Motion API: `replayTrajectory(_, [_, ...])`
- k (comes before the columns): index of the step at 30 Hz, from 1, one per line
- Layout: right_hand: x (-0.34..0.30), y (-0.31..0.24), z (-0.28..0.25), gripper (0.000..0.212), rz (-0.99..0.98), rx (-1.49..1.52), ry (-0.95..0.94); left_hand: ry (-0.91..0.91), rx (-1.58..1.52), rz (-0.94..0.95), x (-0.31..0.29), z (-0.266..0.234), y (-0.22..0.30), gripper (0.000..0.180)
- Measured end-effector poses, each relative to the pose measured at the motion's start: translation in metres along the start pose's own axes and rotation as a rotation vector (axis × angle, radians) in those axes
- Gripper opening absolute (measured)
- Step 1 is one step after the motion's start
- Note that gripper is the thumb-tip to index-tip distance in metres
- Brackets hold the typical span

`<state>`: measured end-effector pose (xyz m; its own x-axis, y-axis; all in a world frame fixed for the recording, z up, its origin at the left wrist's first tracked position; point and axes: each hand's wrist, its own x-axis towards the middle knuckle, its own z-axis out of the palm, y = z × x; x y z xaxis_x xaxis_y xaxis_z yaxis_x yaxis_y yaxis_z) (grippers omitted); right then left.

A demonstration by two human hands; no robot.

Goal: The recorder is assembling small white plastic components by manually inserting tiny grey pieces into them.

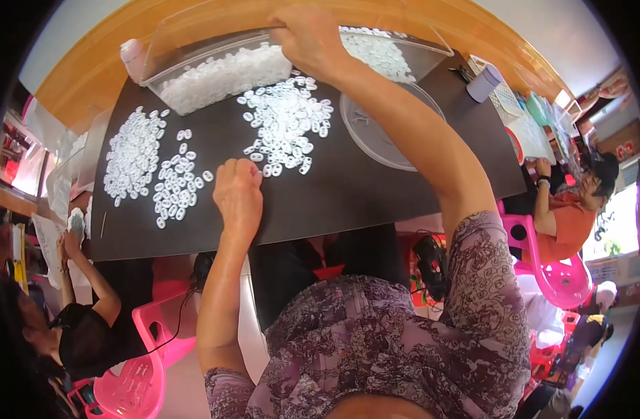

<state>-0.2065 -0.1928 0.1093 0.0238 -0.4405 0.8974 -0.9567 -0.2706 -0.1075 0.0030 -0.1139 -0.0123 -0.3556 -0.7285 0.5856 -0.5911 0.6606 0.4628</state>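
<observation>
Near the centre of my view, toward 10 o'clock, I have the left hand (237,192) low over the dark counter (320,202), just beside the lower edge of the middle heap of white pieces (281,126). Its fingers are curled inward with the back of the hand up; I cannot tell whether they pinch anything. These small oval pieces lie loose between 11 and 12 o'clock, many showing dark marks in their middles.

At 12 o'clock I have the right hand (309,43) raised at the clear bin (187,35), its arm sweeping across from 2 o'clock. Those fingers are bent at the clear edge, but I cannot tell whether they grip it. More white pieces fill the bin on both sides of that hand.

I see a broad heap (134,153) between 9 and 10 o'clock and a sparser cluster (177,185) at 9, nearer the left hand. A round clear lid (365,129) lies flat at 1 o'clock, partly under the right forearm. A lavender cup (482,84) stands toward 2, a pale bottle (132,59) just past 10. Seated co-workers show at 8 (83,335) and 3 o'clock (568,223).
</observation>
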Motion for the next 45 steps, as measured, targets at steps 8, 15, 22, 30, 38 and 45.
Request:
replayTrajectory(8, [-0.103, 0.065, -0.110, 0.015, 0.250, 0.066, -0.502, -0.051, -0.290, -0.151, -0.016, -0.014, 0.015, 0.009])
replayTrajectory(15, [-0.157, 0.075, -0.113, 0.012, 0.264, 0.026, -0.627, -0.119, -0.598, -0.303, -0.034, -0.017, 0.038, 0.011])
replayTrajectory(22, [-0.158, 0.082, -0.098, 0.010, 0.117, -0.100, -0.721, -0.148, -0.759, -0.411, -0.045, -0.006, 0.059, 0.010])
replayTrajectory(30, [-0.157, 0.084, -0.086, 0.014, 0.205, -0.034, -0.602, -0.108, -0.739, -0.367, -0.049, 0.001, 0.060, 0.011])
replayTrajectory(38, [-0.148, 0.085, -0.090, 0.021, -0.024, -0.140, -0.724, -0.069, -0.744, -0.297, -0.051, 0.002, 0.058, 0.015])
replayTrajectory(45, [-0.154, 0.087, -0.085, 0.016, 0.142, -0.044, -0.608, -0.054, -0.654, -0.268, -0.052, 0.002, 0.062, 0.015])
